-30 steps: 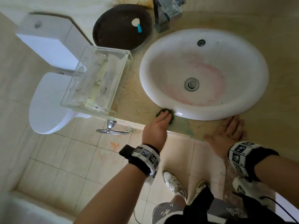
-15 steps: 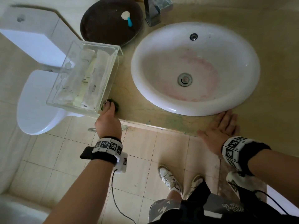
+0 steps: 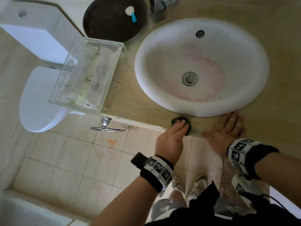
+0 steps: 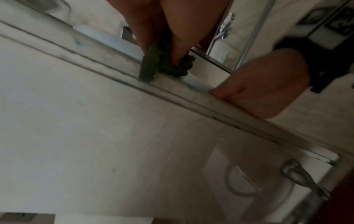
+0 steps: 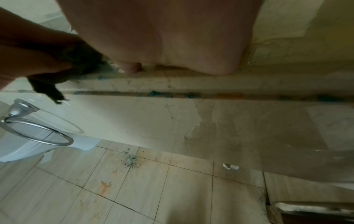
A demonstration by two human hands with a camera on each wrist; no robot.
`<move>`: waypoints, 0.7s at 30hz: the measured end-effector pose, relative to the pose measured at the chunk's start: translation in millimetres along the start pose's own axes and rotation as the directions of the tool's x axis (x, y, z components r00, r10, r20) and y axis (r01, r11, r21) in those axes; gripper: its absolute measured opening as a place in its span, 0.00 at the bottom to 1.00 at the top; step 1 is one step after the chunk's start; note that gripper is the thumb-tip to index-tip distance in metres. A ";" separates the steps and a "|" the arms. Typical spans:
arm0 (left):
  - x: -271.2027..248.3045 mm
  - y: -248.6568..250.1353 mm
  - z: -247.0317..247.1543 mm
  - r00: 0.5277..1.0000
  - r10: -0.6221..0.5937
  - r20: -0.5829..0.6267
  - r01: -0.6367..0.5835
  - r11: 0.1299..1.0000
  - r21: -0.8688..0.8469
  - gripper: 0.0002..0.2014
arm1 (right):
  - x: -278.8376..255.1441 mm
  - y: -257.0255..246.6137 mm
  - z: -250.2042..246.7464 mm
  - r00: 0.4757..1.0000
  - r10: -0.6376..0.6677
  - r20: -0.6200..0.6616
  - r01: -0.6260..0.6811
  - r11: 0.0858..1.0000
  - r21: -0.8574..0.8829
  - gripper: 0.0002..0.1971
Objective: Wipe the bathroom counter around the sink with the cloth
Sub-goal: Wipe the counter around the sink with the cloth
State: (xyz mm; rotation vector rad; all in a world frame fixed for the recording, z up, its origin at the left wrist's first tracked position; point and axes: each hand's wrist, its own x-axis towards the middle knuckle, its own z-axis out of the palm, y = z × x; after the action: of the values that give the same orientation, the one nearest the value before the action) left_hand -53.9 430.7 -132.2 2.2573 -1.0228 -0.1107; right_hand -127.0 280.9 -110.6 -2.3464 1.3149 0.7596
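A dark green cloth [image 3: 178,118] lies bunched on the beige counter [image 3: 130,98], at its front edge just below the white oval sink [image 3: 162,98]. My left hand [image 3: 180,127] presses on it with straight fingers; the left wrist view shows the cloth [image 4: 153,66] squeezed under the left hand [image 4: 182,30] at the counter lip. My right hand [image 3: 228,126] lies flat on the counter close to the right of the cloth, holding nothing. In the right wrist view a tail of the cloth [image 5: 47,89] hangs over the edge.
A clear acrylic box [image 3: 88,75] stands at the counter's left end. Behind it sits a dark round tray [image 3: 112,20], with the faucet [image 3: 161,8] at the back. A towel ring [image 3: 105,127] juts out below the counter edge. The toilet [image 3: 37,98] is on the left.
My left hand slid the cloth left to the acrylic box, then back right along the front edge to beside my right hand. My right hand stayed flat in place.
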 end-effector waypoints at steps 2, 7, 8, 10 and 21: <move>5.2 -13.4 -20.4 0.988 -0.102 -0.117 0.095 0.993 -0.067 0.16 | -0.1 0.8 -0.5 1.000 -0.005 0.000 0.005 1.000 -0.010 0.55; 40.1 -73.4 -80.2 0.864 -0.437 -0.250 0.453 0.892 0.008 0.18 | -0.5 0.9 0.2 1.000 -0.007 -0.009 0.007 1.000 -0.003 0.54; 46.3 -85.0 -88.4 0.841 -0.478 -0.252 0.508 0.858 0.068 0.17 | -0.4 0.8 0.1 1.000 -0.008 -0.008 0.007 1.000 -0.003 0.54; 56.0 -98.7 -93.5 0.824 -0.528 -0.207 0.561 0.813 0.158 0.18 | -0.2 0.8 -0.7 1.000 -0.009 0.002 0.009 1.000 -0.001 0.54; 59.2 -57.7 -43.3 0.909 -0.398 -0.121 0.407 0.912 0.058 0.13 | -0.6 0.1 -2.4 1.000 -0.004 0.013 0.004 1.000 -0.009 0.54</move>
State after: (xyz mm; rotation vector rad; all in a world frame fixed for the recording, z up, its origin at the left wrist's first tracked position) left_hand 38.4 440.1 -121.7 2.4932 -0.4999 -0.1225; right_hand -126.6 279.9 -108.3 -2.3468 1.3039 0.7798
